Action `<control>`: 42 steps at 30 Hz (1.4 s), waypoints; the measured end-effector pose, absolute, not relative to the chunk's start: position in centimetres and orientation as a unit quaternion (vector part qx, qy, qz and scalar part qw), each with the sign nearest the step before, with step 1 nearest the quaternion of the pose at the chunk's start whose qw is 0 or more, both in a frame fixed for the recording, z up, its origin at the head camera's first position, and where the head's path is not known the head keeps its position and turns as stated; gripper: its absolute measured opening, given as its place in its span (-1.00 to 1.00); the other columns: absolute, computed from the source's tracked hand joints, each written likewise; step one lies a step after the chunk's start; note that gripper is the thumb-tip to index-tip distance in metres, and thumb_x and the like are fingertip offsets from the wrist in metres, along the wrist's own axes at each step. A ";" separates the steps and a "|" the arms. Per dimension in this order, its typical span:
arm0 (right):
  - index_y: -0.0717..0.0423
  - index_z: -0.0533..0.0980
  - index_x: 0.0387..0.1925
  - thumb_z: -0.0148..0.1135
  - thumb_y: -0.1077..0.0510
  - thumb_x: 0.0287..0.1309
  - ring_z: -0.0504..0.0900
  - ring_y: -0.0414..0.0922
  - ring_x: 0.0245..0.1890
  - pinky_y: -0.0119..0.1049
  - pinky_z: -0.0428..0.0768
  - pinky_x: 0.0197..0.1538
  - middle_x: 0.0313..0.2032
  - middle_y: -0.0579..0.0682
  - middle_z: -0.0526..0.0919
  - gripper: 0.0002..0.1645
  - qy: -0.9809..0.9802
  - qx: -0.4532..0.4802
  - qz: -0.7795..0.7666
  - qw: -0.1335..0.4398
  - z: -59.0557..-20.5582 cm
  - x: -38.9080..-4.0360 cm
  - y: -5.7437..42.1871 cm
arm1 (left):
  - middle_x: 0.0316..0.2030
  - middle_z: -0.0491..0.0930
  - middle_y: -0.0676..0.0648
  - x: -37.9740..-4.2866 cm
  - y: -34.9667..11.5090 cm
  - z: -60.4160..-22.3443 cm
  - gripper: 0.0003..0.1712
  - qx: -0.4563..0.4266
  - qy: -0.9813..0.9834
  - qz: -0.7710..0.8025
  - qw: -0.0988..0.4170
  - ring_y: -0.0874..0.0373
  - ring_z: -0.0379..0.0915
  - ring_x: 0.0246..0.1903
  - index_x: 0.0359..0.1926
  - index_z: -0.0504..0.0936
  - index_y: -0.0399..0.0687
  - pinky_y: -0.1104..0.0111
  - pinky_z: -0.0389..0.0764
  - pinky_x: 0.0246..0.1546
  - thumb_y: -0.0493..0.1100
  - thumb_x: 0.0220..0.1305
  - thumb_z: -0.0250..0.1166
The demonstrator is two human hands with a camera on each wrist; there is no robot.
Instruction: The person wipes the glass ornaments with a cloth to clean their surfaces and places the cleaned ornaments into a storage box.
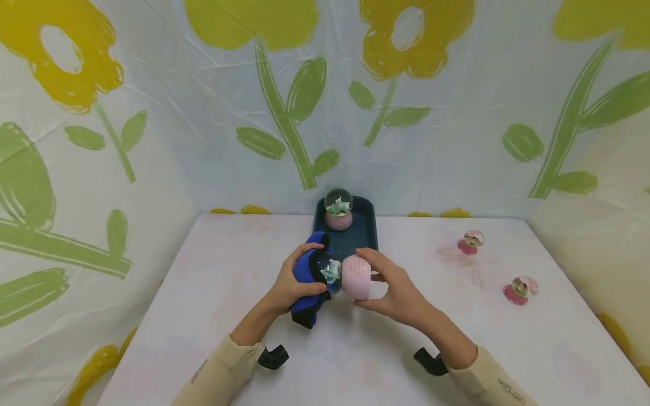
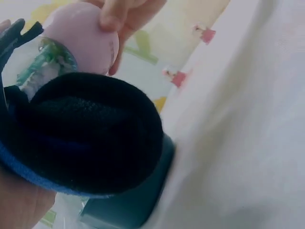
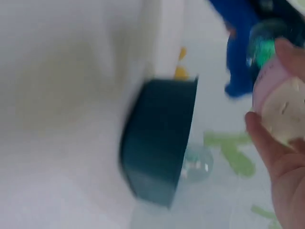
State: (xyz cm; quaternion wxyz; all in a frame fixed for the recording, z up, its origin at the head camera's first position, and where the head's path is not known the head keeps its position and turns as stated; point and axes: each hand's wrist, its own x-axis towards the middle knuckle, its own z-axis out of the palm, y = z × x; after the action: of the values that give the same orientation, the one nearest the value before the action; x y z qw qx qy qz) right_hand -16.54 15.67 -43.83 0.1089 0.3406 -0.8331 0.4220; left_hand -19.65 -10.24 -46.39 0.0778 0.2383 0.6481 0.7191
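In the head view my left hand (image 1: 288, 286) grips a blue and black soft cloth piece (image 1: 307, 268) whose dark side lies against the clear dome of a snow globe. My right hand (image 1: 395, 290) holds that snow globe (image 1: 356, 278) by its pink base, thumb and fingers spread around it. The globe is tipped on its side, dome to the left, with a pale green and white figure inside. The left wrist view shows the cloth's fuzzy black inner side (image 2: 90, 138) up close. From the right wrist, the globe's pale underside (image 3: 288, 107) faces the camera.
Beyond my hands, a dark teal tray (image 1: 364, 223) stands at the table's back edge, with a second snow globe (image 1: 338, 210) upright in it. Two small pink-based globes (image 1: 471, 242) sit on the right of the white table (image 1: 228, 254). Flower-printed fabric walls surround it.
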 end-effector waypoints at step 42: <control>0.02 0.50 0.15 0.69 0.35 -0.51 0.52 0.20 0.09 -0.02 0.59 -0.06 0.16 0.32 0.44 -0.01 -0.813 0.444 0.144 0.347 -44.0 -16.4 14.4 | 0.24 0.23 -0.19 -19.1 -9.9 -46.9 -0.16 0.152 0.654 0.734 0.106 -0.23 0.30 0.10 0.29 0.33 0.30 0.04 0.56 -0.10 -0.13 -0.01 0.49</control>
State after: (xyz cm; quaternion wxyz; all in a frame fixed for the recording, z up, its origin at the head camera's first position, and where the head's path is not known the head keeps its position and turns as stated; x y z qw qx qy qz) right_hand -16.40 14.38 -44.02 0.3472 0.4440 -0.8133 0.1444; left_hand -19.12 -9.86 -46.87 0.1056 0.1519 0.6536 0.7339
